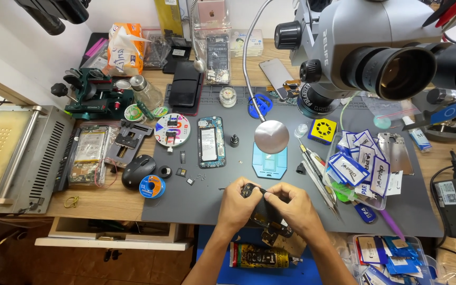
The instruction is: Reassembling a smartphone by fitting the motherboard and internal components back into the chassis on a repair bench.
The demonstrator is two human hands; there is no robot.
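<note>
Pinching a small dark phone part [262, 211] from both sides, left hand [238, 207] and right hand [293, 208] close together just below the opened phone [211, 141] on the grey mat [186, 203].

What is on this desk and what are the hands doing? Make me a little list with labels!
Left hand: pinches the small dark phone part at its top end
Right hand: grips the same part from the other side
Surface: dark grey work mat
Behind the hands: opened phone with bare circuit board
Left of the hands: black computer mouse, blue solder spool
Above right: grey microscope
</note>
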